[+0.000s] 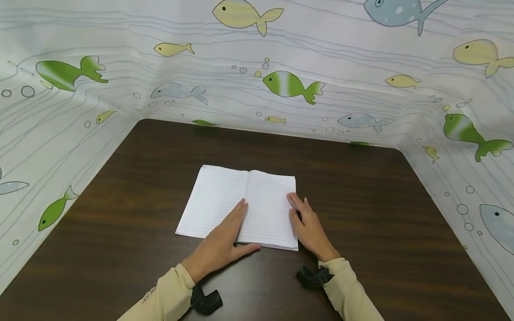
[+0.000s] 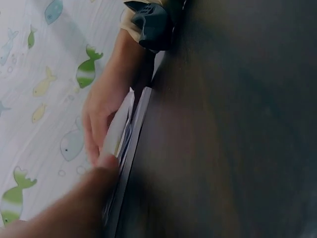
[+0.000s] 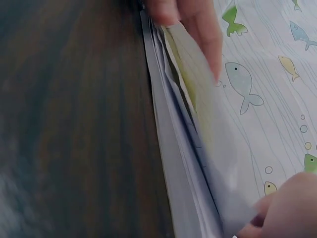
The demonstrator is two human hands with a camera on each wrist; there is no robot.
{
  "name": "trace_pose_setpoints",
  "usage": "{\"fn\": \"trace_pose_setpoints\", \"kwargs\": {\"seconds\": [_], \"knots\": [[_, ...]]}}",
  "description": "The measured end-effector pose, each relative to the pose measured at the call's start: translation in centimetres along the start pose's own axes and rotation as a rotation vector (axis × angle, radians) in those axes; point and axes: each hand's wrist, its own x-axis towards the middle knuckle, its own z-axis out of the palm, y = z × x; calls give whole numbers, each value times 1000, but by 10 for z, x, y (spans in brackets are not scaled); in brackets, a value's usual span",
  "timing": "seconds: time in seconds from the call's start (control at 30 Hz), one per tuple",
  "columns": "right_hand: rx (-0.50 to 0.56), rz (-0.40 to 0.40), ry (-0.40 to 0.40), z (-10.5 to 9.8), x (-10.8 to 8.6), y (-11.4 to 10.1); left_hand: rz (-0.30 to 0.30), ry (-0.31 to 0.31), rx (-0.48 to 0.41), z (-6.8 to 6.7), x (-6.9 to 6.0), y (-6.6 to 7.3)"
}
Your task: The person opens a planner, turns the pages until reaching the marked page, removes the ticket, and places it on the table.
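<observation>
An open notebook [image 1: 217, 191] with white, lined pages lies on the dark wooden table. My left hand [image 1: 221, 245] rests on it near the spine, fingers straight and thumb spread along the lower edge. In the left wrist view, the left thumb [image 2: 106, 168] touches the page edges. At the notebook's right side is my right hand [image 1: 311, 229], its fingertips and thumb touching the outer edge of the right page [image 1: 269, 209]. From the right wrist view the loose page edges [image 3: 198, 148] stand slightly apart; whether the right fingers pinch a page is unclear.
The brown table [image 1: 373, 214] extends around the notebook. A white sheet [image 1: 341, 53] printed with fish stands along the back and both sides. Black wrist devices [image 1: 206, 301] sit below both beige sleeves [image 1: 164, 298].
</observation>
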Motion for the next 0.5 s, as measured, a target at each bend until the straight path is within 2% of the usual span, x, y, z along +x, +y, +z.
{"fn": "trace_pose_setpoints", "kwargs": {"seconds": [0.13, 0.3, 0.4, 0.5], "knots": [[-33, -71, -14, 0, 3, 2, -23, 35, -36, 0, 4, 0], [-59, -117, -20, 2, 3, 4, 40, 96, 18, 0, 4, 1], [31, -60, 1, 3, 3, 2, 98, 173, 85, 0, 3, 4], [138, 16, 16, 3, 2, 0, 159, 298, 149, 1, 4, 6]]}}
